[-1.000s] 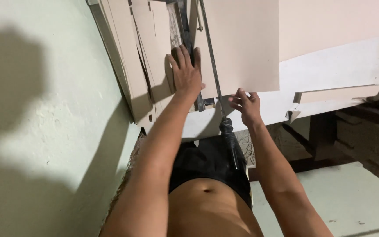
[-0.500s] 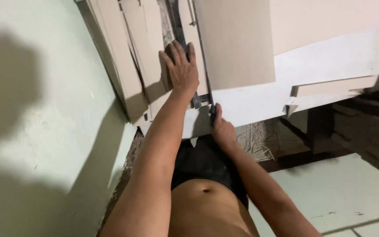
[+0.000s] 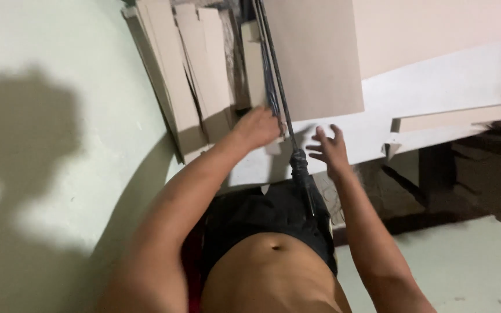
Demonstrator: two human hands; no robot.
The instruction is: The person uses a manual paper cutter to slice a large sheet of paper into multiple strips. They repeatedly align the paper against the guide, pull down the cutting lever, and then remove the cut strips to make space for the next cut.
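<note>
Cardboard sheet (image 3: 314, 64) is being fed under a cutter blade (image 3: 273, 75): left hand (image 3: 257, 127), blurred, is laid on its near edge; right hand (image 3: 330, 149), spread, is hovering beside the black handle (image 3: 301, 174), likely gripped next.

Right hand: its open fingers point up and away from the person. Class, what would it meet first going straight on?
Most likely the near edge of the large tan cardboard sheet just beyond the right hand, though depth is unclear.
</note>
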